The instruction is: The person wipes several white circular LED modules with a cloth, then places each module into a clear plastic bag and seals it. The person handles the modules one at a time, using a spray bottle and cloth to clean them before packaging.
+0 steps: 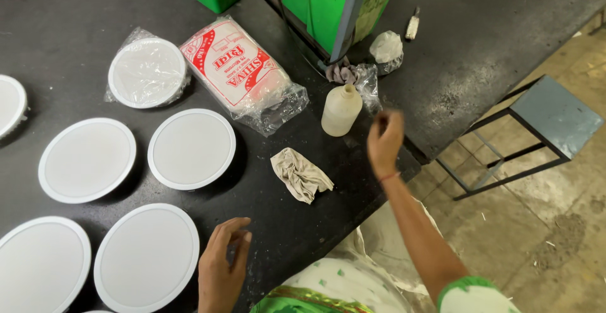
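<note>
1. Right hand (385, 141) is raised over the near right part of the black table (57, 23), fingers curled in, tips pinched together. It may hold something tiny, but the hand is blurred and I cannot tell.
2. Left hand (222, 264) rests at the near table edge, fingers loosely bent, grasping nothing.
3. The cream plastic bottle (341, 109) stands upright just left of and beyond the right hand's fingers, long axis vertical, cap up. The right hand is clearly the nearer one.
4. A crumpled beige rag (300, 173) lies between the two hands, apart from both, a bit closer to the right.
5. A round white disc (146, 257) lies flat just left of the left hand, near but not touching.
6. More white discs spread to the left; one is bagged (148, 72), far left.
7. A red-and-white plastic packet (242, 73) lies diagonally beyond the rag, its clear end near the bottle.
8. Green machine base (334, 4) and crumpled plastic crowd the far side behind the bottle.
9. The table's right edge runs just under the right wrist; a grey metal stool (555, 116) stands on the floor beyond.
</note>
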